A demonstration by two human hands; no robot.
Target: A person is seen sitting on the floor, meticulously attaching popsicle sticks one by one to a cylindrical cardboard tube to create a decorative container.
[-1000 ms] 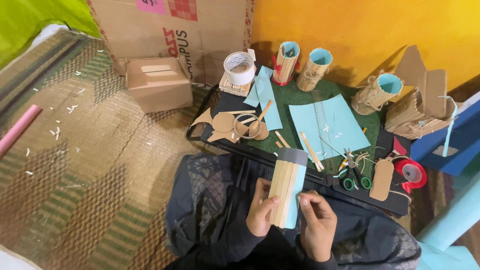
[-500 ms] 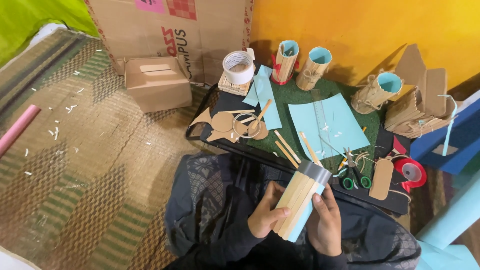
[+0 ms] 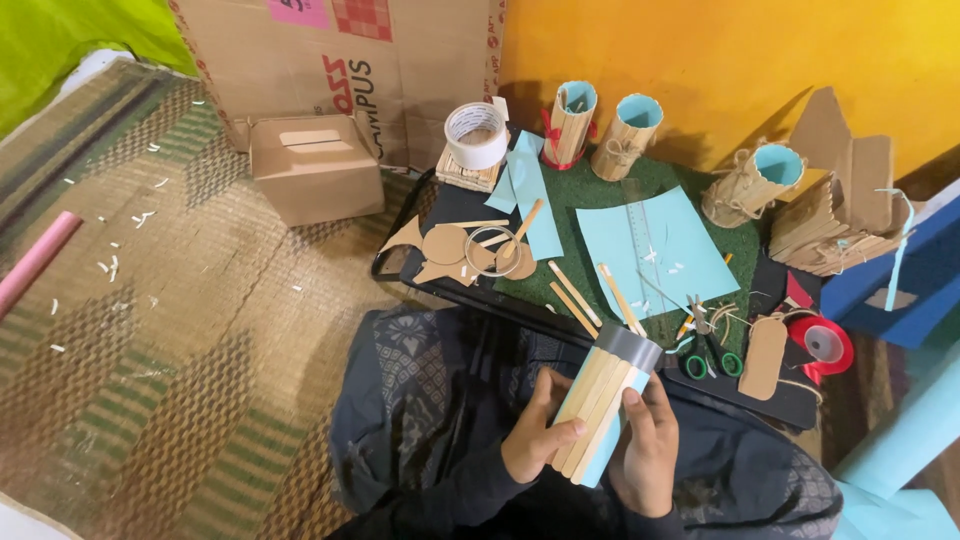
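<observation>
Head view: both hands clamped on a stick-clad cylinder over the lap.

I log the left hand [image 3: 537,440] and right hand [image 3: 640,450] gripping the cylinder [image 3: 605,405] from either side; it now leans with its grey rim toward the scissors [image 3: 712,352], where a second ago it stood upright. The wooden sticks face up, blue paper showing at the right edge. Loose sticks [image 3: 575,295] lie on the green mat [image 3: 600,195] beyond.

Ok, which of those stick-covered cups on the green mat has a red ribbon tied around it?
The leftmost cup, beside the tape roll. The other two cups on the mat are tied with plain twine.
</observation>
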